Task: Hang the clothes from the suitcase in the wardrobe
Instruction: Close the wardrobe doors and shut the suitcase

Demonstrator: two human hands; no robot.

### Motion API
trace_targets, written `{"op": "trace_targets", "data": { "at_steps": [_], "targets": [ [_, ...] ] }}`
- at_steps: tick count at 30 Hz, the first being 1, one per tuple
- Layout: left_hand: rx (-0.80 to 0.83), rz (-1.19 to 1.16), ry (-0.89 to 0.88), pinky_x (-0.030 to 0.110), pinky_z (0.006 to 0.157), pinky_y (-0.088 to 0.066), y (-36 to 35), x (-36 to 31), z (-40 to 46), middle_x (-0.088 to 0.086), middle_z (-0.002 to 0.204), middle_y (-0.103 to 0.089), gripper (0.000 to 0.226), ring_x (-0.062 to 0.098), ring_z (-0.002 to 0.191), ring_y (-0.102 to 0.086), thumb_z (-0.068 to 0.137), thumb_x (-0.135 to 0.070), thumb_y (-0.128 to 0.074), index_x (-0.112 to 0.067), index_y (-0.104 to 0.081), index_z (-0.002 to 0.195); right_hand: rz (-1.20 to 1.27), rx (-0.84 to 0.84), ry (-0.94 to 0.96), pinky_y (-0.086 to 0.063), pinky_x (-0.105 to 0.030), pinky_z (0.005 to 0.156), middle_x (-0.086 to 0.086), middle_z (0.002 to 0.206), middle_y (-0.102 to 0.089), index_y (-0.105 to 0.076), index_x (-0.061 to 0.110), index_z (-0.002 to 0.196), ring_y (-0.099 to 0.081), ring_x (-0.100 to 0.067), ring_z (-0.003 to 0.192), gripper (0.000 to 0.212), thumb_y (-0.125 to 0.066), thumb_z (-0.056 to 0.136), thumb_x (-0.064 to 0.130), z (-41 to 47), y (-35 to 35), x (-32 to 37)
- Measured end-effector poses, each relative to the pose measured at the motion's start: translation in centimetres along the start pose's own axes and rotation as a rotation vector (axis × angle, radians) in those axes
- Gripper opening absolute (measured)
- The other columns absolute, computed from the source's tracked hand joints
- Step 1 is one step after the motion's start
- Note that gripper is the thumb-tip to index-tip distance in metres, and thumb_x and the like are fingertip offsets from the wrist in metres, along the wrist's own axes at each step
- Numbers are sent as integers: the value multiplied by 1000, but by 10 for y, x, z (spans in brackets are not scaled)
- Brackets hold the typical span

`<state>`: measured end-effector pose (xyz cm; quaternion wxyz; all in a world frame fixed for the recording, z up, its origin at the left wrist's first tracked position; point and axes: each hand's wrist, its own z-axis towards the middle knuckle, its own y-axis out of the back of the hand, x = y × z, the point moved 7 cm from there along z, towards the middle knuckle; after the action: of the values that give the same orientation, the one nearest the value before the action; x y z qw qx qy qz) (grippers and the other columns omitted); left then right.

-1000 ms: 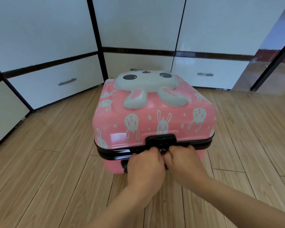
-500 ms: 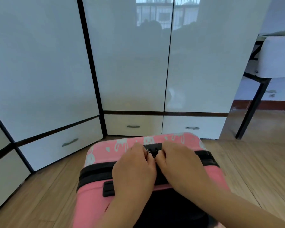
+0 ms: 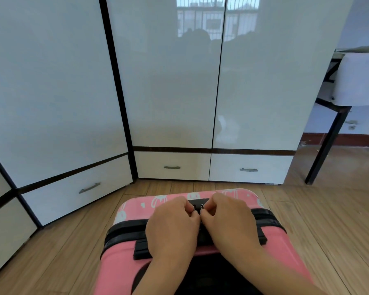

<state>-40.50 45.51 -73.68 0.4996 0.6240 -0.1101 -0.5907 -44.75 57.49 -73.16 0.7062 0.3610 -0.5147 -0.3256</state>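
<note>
Both hands work the zipper pulls at the suitcase lock.

Nearest, the pink suitcase [image 3: 281, 248] stands on the wooden floor [image 3: 51, 252], shut. The left hand [image 3: 173, 228] pinches one metal zipper pull [image 3: 193, 208] and the right hand [image 3: 230, 222] pinches the other, both at the black lock [image 3: 197, 202] on the case's top edge. Beyond stands the white wardrobe [image 3: 168, 81], doors and drawers closed. A dark-legged worktop [image 3: 328, 141] stands far right.

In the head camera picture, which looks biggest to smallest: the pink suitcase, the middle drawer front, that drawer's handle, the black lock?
1. pink suitcase, though nearness enlarges it
2. middle drawer front
3. black lock and drawer handle: too alike to rank
</note>
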Motion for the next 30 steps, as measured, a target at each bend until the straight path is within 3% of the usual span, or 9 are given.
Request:
{"op": "trace_targets", "data": {
  "at_steps": [8,11,16,23,30],
  "targets": [
    [14,120,-90,26,77,-47,-3,-11,5,-9,90,-66,15,9,89,-57,92,-33,-51,-28,-66,90,60,-55,14,-49,-29,76,9,86,-66,-66,24,87,-59,-11,83,12,-55,88,28,-1,-3,-2],
    [19,164,-131,24,72,-44,-5,-17,12,-5,88,-66,18,12,84,-58,92,-25,-48,-22,-65,88,83,-75,8,-48,-28,76,6,86,-67,-69,20,88,-59,-12,82,14,-55,89,25,2,-3,-3],
    [37,271,-176,22,57,-29,-9,-23,16,-5,75,-53,21,12,71,-46,91,-15,-44,-22,-48,72,75,-61,46,-48,-31,77,1,86,-70,-73,14,87,-60,-16,83,18,-56,88,21,8,-6,-3],
    [90,396,-294,24,65,-31,-16,-29,28,-5,64,-33,35,14,71,-42,92,-7,-42,-19,-29,62,-7,4,104,-48,-31,80,-1,91,-69,-73,15,90,-59,-17,87,19,-54,90,20,24,-13,3],
    [146,372,-264,26,66,-36,-25,-27,50,6,90,-62,19,22,86,-59,89,-3,-44,-18,-49,78,-44,93,133,-46,-28,79,-6,92,-70,-74,13,88,-59,-21,90,19,-55,88,15,45,-21,10]
  ]
}}
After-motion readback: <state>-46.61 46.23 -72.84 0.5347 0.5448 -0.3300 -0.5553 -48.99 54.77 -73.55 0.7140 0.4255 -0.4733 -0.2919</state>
